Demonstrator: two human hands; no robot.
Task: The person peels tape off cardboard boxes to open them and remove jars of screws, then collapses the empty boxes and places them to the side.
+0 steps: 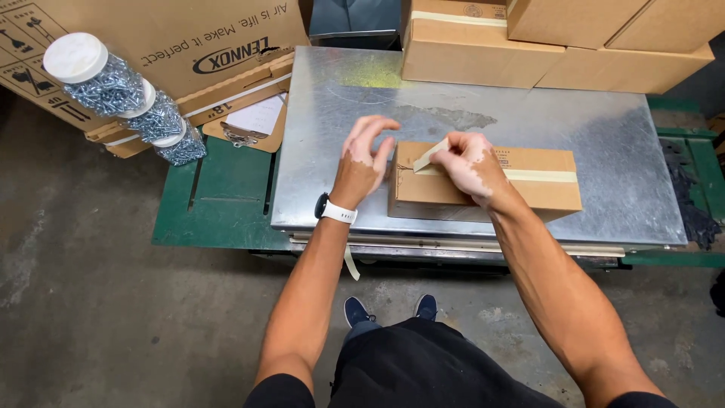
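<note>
The stiff, light-looking small brown cardboard box (483,185) lay at the galvanised metal counter's (604,136) six o'clock, the right hand's (468,162) grip pinching its beige tape strip (430,155), the left hand (362,162) splayed wide.

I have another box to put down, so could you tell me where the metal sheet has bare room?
The metal sheet is bare on its right part, between the small cardboard box and the sheet's right edge, and on its left strip beside the left hand. The middle, behind the right hand, is open too. The far edge is crowded with stacked cartons.

jars of screws (113,85), a clipboard (253,125) — stacked cartons (483,45) behind.
</note>
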